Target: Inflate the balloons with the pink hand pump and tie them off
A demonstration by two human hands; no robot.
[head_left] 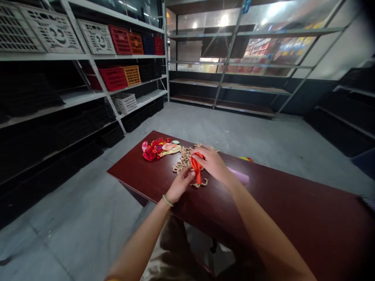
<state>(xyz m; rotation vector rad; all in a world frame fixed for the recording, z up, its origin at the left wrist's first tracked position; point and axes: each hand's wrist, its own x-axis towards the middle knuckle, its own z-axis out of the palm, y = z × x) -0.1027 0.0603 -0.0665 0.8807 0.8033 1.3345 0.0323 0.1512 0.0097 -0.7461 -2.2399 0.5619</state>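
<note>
Over the dark red-brown table (281, 199), both of my hands are on an orange-red piece of soft fabric (197, 168). My left hand (181, 185), with a pale green band at the wrist, pinches its lower left edge. From above, my right hand (211, 160) grips the upper part with bent fingers. The lower end of the fabric hangs down. Behind and below it lies a heap of beige, curled, rope-like pieces (184, 157), partly hidden by my hands. Left of the heap sits a crumpled pile of red, yellow and pink fabric pieces (155, 150).
A glossy light purple roll or sheet (239, 176) lies right of my right hand. Something yellow and red (246, 159) shows at the table's far edge. Shelves with white, red and orange crates (113, 79) stand at the left. A metal rack (222, 84) stands at the back.
</note>
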